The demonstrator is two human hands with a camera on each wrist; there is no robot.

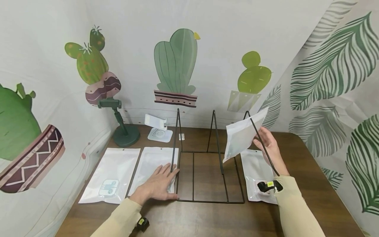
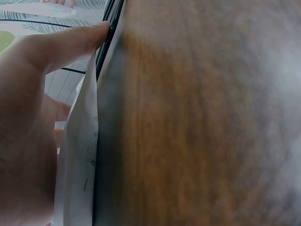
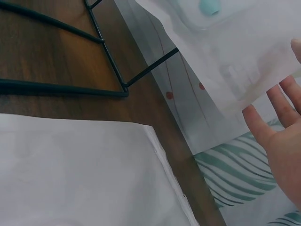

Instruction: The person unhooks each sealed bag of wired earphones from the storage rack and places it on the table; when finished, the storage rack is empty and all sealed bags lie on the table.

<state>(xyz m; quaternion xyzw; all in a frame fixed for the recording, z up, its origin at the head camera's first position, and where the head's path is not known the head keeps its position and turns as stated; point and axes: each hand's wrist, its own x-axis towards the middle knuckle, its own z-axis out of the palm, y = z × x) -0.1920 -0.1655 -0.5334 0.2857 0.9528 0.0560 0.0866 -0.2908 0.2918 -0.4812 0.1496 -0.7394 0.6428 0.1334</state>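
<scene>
A white zip pouch [image 1: 241,138] is tilted in the air between the uprights at the right of a black wire rack [image 1: 193,177]. My right hand [image 1: 270,146] holds this pouch by its right edge, its fingers reaching past the rack's end upright. Through the film a pale case with a teal spot shows in the right wrist view. My left hand [image 1: 158,184] lies spread over another white pouch [image 1: 152,159] at the rack's left side. Its thumb [image 2: 70,44] touches the rack's black wire in the left wrist view.
A white pouch [image 1: 115,168] with earphones inside lies far left. Another pouch [image 1: 254,168] lies right of the rack, partly behind my right wrist. Behind stand a green phone stand [image 1: 125,135], a white stand [image 1: 160,134] bearing a phone, and a small white piece [image 1: 181,137].
</scene>
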